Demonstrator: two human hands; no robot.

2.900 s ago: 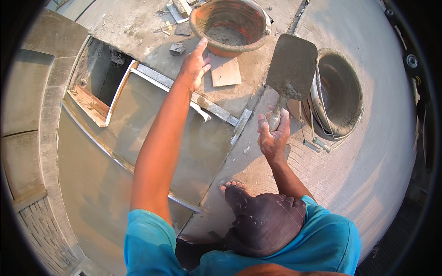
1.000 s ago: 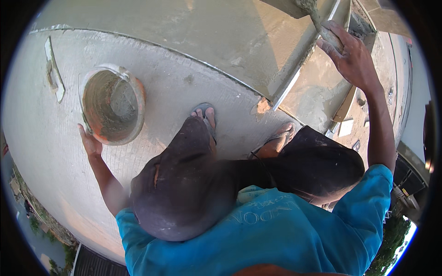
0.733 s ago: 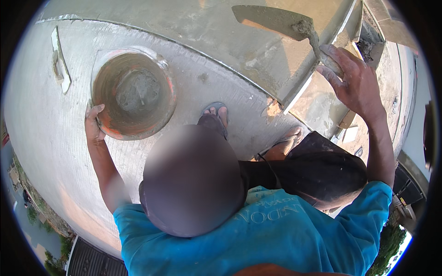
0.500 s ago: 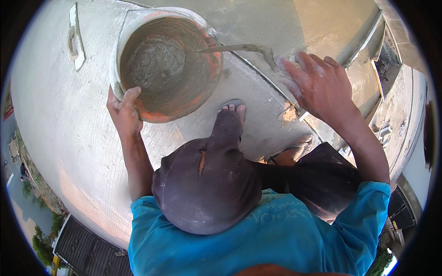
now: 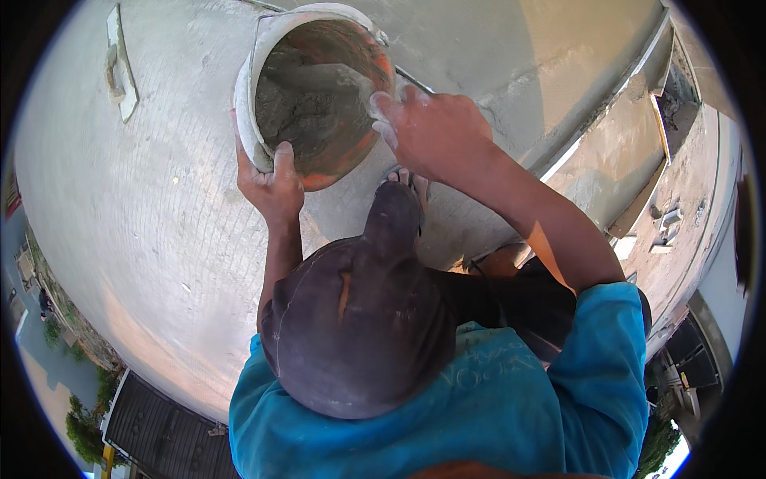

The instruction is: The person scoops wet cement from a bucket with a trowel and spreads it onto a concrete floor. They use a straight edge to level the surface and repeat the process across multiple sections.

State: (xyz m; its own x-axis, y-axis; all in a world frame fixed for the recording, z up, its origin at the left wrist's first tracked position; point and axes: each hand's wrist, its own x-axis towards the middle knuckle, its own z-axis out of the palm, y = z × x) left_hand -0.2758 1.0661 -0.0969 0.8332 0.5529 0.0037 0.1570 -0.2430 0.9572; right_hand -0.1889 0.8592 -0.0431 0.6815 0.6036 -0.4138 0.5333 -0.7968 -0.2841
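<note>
My left hand (image 5: pixel 274 184) grips the near-left rim of a round mortar bucket (image 5: pixel 249 104), thumb inside and fingers outside. The bucket is tilted, its mouth facing me; its inside is orange under smeared grey. Wet grey mortar (image 5: pixel 299 104) lies in it. My right hand (image 5: pixel 440 134) is closed around the handle of a trowel at the bucket's right rim. The handle is mostly hidden by my fingers. The cement-coated trowel blade (image 5: pixel 339 77) reaches into the bucket, against the mortar.
A long hand float (image 5: pixel 121 72) lies on the concrete floor (image 5: pixel 159 207) at the far left. Smooth wet-looking cement (image 5: pixel 479 48) stretches beyond the bucket. Boards (image 5: pixel 630 144) and an edged gap run along the right. My bent knee (image 5: pixel 359 327) and foot are just below the bucket.
My right hand has swung left, bringing the trowel blade deeper into the bucket. My left hand has shifted the bucket to the right and tilted it more.
</note>
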